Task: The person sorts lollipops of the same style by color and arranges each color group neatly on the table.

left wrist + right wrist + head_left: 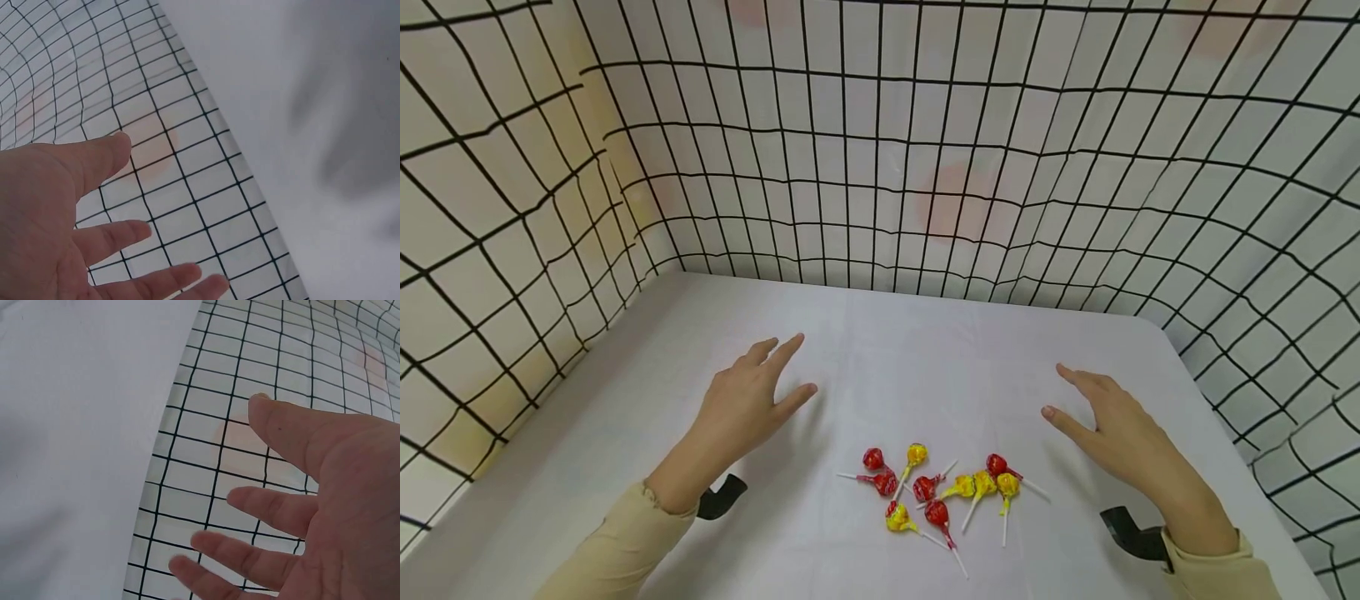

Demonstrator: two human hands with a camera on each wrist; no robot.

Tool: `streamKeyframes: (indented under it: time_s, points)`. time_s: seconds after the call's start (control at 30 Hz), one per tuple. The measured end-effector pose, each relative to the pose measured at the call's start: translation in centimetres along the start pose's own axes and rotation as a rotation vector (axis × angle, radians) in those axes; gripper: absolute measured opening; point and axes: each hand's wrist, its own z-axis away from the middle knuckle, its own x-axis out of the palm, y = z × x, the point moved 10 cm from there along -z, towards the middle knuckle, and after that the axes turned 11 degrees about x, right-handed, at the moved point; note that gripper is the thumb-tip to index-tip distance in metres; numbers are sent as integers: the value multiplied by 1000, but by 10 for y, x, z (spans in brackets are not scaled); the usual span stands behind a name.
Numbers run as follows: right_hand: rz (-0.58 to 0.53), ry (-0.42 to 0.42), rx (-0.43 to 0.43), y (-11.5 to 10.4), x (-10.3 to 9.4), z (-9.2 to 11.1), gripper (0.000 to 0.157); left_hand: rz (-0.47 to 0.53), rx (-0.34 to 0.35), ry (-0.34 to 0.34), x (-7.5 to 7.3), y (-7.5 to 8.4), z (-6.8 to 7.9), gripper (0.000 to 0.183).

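Observation:
Several wrapped lollipops with white sticks lie in a loose group on the white table, seen in the head view. Some have red wrappers, such as the red lollipop at the front; others are yellow, like the yellow lollipop at the back. My left hand hovers to the left of the group, fingers spread and holding nothing. On the other side, my right hand is held above the table with its fingers extended, also with nothing in it. Both wrist views show spread fingers and no lollipops.
A white cloth covers the table. Black wire-grid pattern lines the white surroundings at the back and both sides. A black strap piece sits at the left wrist, another black piece at the right.

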Motion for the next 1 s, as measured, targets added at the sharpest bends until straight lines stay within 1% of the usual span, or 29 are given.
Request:
streamKeyframes:
  time_s: [0.2, 0.3, 0.4, 0.67, 0.8, 0.9, 1.0]
  points:
    - [-114, -42, 4, -2, 8, 5, 66, 127, 36, -2, 8, 6, 4, 59]
    - [-170, -53, -15, -6, 11, 8, 56, 188, 40, -24, 14, 8, 6, 52]
    - [-200, -72, -27, -10, 18, 10, 49, 249, 30, -53, 22, 8, 7, 44]
    - [-249, -181, -16, -15, 43, 13, 38, 411, 30, -113, 48, 12, 13, 26]
    - [-280, -218, -5, -15, 53, 11, 35, 490, 27, -133, 58, 12, 16, 20]
    - [-287, -239, 1, -13, 60, 10, 34, 542, 50, -148, 65, 16, 17, 16]
    - [-293, -260, 9, -10, 65, 10, 33, 591, 93, -169, 72, 23, 19, 13]
